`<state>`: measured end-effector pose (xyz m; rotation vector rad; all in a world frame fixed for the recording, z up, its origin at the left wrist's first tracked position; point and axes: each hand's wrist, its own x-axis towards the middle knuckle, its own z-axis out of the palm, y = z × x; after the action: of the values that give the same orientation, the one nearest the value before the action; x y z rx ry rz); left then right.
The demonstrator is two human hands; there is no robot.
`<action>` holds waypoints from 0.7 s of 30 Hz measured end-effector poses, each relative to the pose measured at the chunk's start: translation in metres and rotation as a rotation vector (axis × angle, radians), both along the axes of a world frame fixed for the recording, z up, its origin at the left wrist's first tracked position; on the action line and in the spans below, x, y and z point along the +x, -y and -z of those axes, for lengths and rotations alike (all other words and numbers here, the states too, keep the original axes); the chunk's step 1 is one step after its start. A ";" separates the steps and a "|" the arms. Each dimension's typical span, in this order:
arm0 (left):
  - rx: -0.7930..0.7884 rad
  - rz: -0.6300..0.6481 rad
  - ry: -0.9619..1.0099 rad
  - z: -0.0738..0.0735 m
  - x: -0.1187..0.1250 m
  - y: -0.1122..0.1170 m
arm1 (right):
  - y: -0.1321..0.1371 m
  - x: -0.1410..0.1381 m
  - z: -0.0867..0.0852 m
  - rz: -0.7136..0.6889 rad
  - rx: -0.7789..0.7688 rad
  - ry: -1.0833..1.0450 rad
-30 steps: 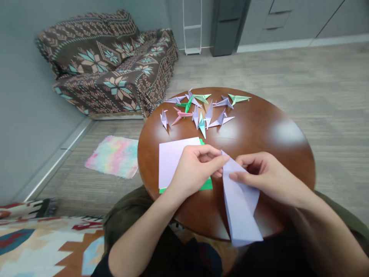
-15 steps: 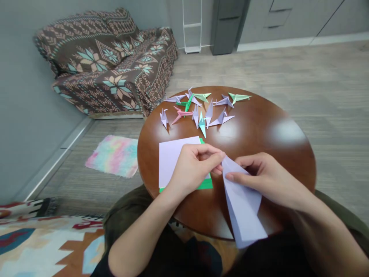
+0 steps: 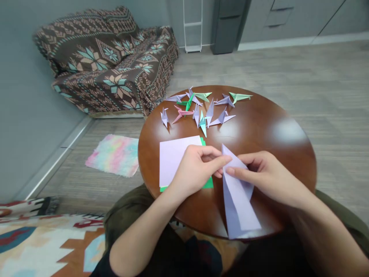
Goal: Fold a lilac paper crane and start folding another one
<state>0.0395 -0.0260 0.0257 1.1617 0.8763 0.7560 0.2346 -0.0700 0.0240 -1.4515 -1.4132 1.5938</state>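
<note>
A partly folded sheet of lavender origami paper (image 3: pixel 238 200) is held up over the near part of the table, its narrow tip pointing away from me. My left hand (image 3: pixel 203 165) pinches its left edge a little below that tip, thumb on top. From the right, my right hand (image 3: pixel 259 171) grips the same paper, thumb on the upper face and fingers behind it. The lower flaps hang loose and slightly apart. Beneath my left wrist lies a stack of square paper (image 3: pixel 175 159), lavender on top with green sheets sticking out underneath.
Several folded paper cranes (image 3: pixel 210 113) in lavender, green, pink and blue stand at the far side of the round brown table (image 3: pixel 268 134). Beyond are a sofa (image 3: pixel 115 73) under a patterned cover and a pastel rug (image 3: pixel 115 156) on the floor.
The folded paper has shifted away from me, its lower end rising slightly and swinging left. My left thumb now sits lower, leaving the tip exposed.
</note>
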 end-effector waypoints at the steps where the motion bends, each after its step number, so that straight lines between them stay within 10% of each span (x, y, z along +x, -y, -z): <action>1: 0.008 -0.002 0.001 0.000 0.000 -0.001 | 0.000 0.000 0.001 -0.002 -0.007 0.012; 21: 0.021 0.034 -0.029 -0.002 -0.004 -0.005 | 0.000 0.004 0.000 -0.042 -0.058 -0.017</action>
<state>0.0354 -0.0205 0.0274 1.2055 0.8725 0.7237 0.2382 -0.0700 0.0236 -1.4468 -1.4072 1.6816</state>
